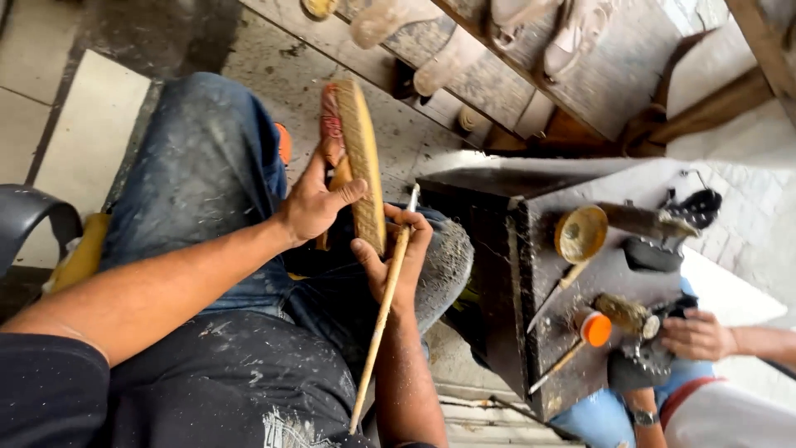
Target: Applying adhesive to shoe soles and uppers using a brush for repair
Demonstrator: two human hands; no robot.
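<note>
My left hand clamps a sandal on edge above my lap, its tan sole coarse and ridged, a red woven strap behind. My right hand pinches a long, thin wooden stick against the sole's lower end. Nearby, the dark counter carries a glue-crusted round tin.

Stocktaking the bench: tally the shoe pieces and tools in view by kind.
Shoe sole held in the left hand: 1
Long sticks, one in the right hand: 2
Round glue tins: 1
Orange caps: 1
Pale shoe forms on the wooden rack: 4
Total: 9
</note>
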